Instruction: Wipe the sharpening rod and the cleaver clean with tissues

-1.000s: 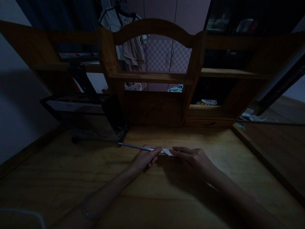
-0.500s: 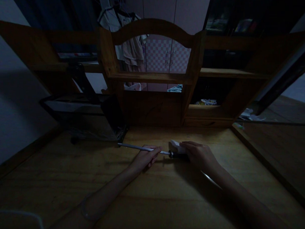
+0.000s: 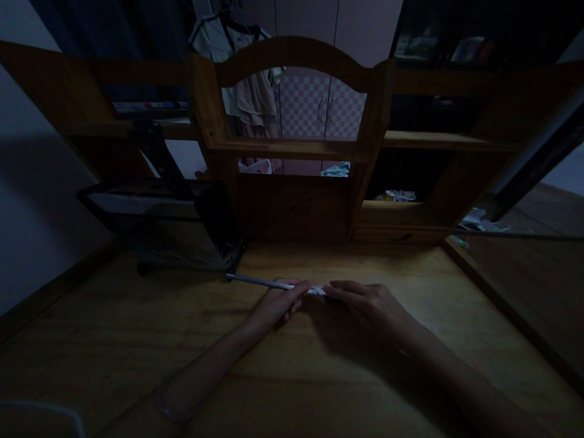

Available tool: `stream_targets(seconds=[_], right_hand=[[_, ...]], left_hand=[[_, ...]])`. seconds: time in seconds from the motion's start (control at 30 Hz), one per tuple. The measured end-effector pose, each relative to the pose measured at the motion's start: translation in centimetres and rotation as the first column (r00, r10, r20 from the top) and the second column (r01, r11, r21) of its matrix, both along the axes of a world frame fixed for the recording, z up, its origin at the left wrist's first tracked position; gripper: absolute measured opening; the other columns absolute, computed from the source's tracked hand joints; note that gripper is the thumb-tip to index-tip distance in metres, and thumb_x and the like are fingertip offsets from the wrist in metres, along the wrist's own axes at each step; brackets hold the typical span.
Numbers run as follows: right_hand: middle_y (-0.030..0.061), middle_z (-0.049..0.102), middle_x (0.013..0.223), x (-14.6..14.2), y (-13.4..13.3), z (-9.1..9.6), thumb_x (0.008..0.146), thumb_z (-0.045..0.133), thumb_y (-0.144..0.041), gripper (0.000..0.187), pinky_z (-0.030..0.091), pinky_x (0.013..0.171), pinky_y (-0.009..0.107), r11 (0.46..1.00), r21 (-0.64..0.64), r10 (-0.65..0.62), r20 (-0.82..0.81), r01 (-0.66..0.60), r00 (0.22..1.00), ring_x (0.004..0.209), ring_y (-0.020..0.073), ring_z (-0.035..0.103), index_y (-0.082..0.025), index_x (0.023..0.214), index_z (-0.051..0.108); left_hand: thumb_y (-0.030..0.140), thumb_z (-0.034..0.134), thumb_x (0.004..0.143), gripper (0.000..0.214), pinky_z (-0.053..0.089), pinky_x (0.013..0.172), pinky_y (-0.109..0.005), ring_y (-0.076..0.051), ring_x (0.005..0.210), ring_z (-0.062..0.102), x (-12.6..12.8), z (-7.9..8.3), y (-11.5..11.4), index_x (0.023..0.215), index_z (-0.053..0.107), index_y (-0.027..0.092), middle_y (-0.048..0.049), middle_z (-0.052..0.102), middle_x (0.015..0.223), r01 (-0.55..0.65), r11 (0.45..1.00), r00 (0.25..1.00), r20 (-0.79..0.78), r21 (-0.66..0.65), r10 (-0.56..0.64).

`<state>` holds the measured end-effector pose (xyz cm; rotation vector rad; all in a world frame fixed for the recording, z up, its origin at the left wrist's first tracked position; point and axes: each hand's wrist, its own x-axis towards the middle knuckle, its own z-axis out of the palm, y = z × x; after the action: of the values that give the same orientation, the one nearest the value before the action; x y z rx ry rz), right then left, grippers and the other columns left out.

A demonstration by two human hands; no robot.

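Note:
My left hand [image 3: 280, 304] is closed around a thin, straight metal rod [image 3: 253, 281], its thumb lying along the top. The rod's bare end points left, and its right end runs toward my right hand [image 3: 366, 302]. Pinched in the right fingers is a white tissue [image 3: 317, 290], pressed round the rod just right of my left thumb. A dark part at the rod's right end is mostly hidden beneath the right hand. Both hands are held just above the wooden desk [image 3: 297, 378].
A black-framed stand [image 3: 168, 233] with a dark upright handle stands at the back left. Behind the desk rises a wooden shelf unit [image 3: 294, 148] with a small drawer [image 3: 400, 235]. A raised edge [image 3: 506, 307] borders the right side. A pale cord [image 3: 44, 406] lies lower left.
My right hand has moved slightly left with the tissue, from beside the dark handle onto the pale rod near my left thumb. The handle is now mostly covered. My left hand stays put.

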<state>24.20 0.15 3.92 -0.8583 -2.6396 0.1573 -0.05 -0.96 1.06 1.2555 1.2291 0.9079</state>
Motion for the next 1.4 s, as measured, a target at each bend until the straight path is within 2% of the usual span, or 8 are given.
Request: stream_targets(seconds=[0.33,0.57,0.73,0.87,1.03,1.3,1.4], right_hand=[[0.0062,0.063,0.129,0.1,0.0,0.6,0.091,0.045,-0.010,0.049,0.057,0.084,0.033,0.999,-0.028,-0.022,0.018,0.022,1.000,0.095,0.0191,0.071,-0.029,0.136,0.053],[0.0059,0.065,0.126,0.3,0.3,0.3,0.090,0.047,-0.009,0.046,0.055,0.086,0.031,0.999,-0.023,-0.032,-0.004,0.032,0.999,0.094,0.0182,0.071,-0.027,0.130,0.059],[0.0055,0.069,0.118,1.3,1.5,-0.3,0.090,0.048,-0.011,0.038,0.057,0.081,0.033,0.980,0.026,-0.200,0.009,0.200,0.980,0.093,0.0215,0.071,-0.026,0.119,0.067],[0.0073,0.067,0.123,2.1,2.1,-0.1,0.091,0.046,-0.012,0.038,0.058,0.082,0.035,0.953,0.067,-0.285,-0.136,0.296,0.949,0.097,0.0229,0.070,-0.023,0.122,0.065],[0.0060,0.064,0.127,1.7,1.3,0.5,0.094,0.044,-0.015,0.037,0.057,0.088,0.037,0.954,0.088,-0.253,-0.282,0.288,0.925,0.106,0.0224,0.067,-0.024,0.126,0.061],[0.0059,0.064,0.127,1.1,0.8,0.5,0.095,0.044,-0.015,0.037,0.056,0.090,0.036,0.961,0.066,-0.235,-0.321,0.270,0.917,0.108,0.0218,0.066,-0.025,0.127,0.061],[0.0068,0.065,0.125,0.9,0.7,0.5,0.094,0.045,-0.015,0.037,0.057,0.087,0.035,0.980,0.040,-0.174,-0.287,0.193,0.942,0.105,0.0215,0.067,-0.025,0.125,0.062]], left_hand=[[0.059,0.053,0.083,0.044,0.022,0.033,-0.018,-0.006,0.032,0.033,0.0,-0.3,0.2,0.074,0.062,0.016,0.0069,0.042,0.044,-0.012,1.000,0.999,-0.032,-0.006,0.012],[0.055,0.053,0.084,0.041,0.023,0.034,-0.018,-0.006,0.033,0.035,0.0,0.5,0.0,0.073,0.061,0.016,0.0064,0.043,0.043,-0.002,1.000,0.999,-0.035,-0.026,0.001],[0.057,0.054,0.082,0.044,0.023,0.035,-0.018,-0.006,0.033,0.034,0.1,0.4,-0.2,0.064,0.054,0.018,0.0063,0.042,0.043,-0.016,1.000,1.000,-0.021,-0.015,0.015],[0.059,0.055,0.081,0.044,0.024,0.035,-0.018,-0.006,0.035,0.035,0.0,-0.2,0.0,0.065,0.053,0.018,0.0060,0.043,0.046,-0.021,1.000,1.000,-0.021,0.000,0.021],[0.058,0.060,0.078,0.043,0.021,0.035,-0.018,-0.006,0.036,0.033,0.0,-0.3,0.0,0.066,0.050,0.018,0.0067,0.041,0.048,0.007,1.000,0.999,0.042,0.007,-0.007],[0.051,0.069,0.075,0.039,0.018,0.037,-0.019,-0.005,0.036,0.029,0.3,0.3,0.0,0.072,0.048,0.019,0.0102,0.036,0.045,0.060,0.997,0.987,0.151,-0.052,-0.051],[0.050,0.071,0.073,0.038,0.020,0.037,-0.019,-0.005,0.037,0.030,0.3,-0.1,0.1,0.072,0.047,0.019,0.0102,0.037,0.045,0.068,0.996,0.984,0.168,-0.049,-0.059]])
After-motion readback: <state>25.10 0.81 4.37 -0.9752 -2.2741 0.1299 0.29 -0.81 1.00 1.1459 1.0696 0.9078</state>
